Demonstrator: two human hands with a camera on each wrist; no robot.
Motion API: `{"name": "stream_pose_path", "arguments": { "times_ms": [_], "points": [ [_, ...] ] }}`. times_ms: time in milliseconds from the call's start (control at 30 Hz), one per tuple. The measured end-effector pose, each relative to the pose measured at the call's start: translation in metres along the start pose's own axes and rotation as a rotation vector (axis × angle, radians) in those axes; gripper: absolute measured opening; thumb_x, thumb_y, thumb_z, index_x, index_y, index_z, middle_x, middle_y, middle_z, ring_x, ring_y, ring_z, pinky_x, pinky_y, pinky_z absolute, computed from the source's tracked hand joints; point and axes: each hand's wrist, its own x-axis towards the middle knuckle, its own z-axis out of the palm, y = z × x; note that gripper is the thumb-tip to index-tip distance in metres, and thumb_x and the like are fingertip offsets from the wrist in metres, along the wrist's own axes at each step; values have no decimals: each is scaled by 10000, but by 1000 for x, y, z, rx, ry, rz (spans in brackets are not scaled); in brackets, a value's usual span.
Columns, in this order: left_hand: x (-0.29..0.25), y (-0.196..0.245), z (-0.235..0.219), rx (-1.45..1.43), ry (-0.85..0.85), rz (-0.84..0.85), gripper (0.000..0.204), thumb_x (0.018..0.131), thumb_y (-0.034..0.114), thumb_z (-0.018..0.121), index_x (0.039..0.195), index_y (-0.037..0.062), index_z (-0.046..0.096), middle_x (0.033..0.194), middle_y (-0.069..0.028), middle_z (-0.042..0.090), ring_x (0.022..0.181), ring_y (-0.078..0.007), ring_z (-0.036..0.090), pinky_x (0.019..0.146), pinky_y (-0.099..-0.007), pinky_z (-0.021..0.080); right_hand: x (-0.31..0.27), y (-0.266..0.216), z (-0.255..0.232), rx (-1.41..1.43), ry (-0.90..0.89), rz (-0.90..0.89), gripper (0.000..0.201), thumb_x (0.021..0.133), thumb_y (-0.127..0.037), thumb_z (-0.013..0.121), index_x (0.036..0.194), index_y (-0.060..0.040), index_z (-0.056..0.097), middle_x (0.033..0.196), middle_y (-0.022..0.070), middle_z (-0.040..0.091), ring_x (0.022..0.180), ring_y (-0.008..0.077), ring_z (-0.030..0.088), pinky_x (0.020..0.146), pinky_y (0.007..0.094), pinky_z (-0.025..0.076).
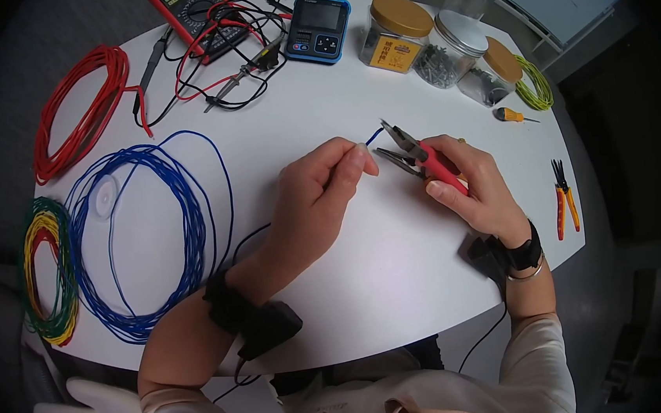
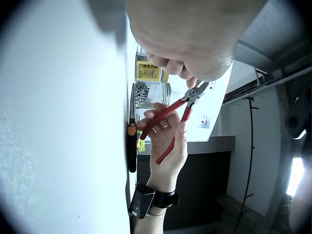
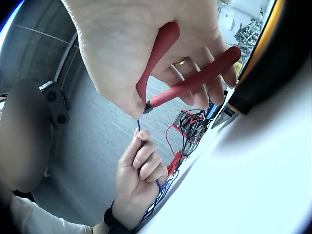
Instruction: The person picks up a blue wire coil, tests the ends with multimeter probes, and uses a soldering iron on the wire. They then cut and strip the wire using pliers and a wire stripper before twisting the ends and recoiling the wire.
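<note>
My left hand pinches a blue wire between thumb and fingers, and a short length of it sticks out toward the right. In my right hand I hold red-handled wire cutters, their handles spread apart in the left wrist view. The tips of the cutters stand right at the wire's end. Beneath them, the grey nose of a second pair of pliers points left, close over the table. In the right wrist view, a black and orange handle lies near the right hand.
Coils of blue wire, red wire and multicoloured wire lie left. A multimeter with tangled leads and a blue handheld tester sit at the back. Jars, a screwdriver and pliers are right.
</note>
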Motion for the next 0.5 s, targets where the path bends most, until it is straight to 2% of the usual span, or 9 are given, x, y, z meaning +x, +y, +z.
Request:
{"name": "stream_pose_path", "arguments": {
  "times_ms": [500],
  "points": [
    [0,-2,0,36,-6,20,255,958,198,451,818,33,585,526,41,354,489,-30,300,458,-217,258,0,0,2,-65,45,-51,450,782,-371,650,1015,6,568,731,139,539,635,246,510,593,315,410]
  ]
}}
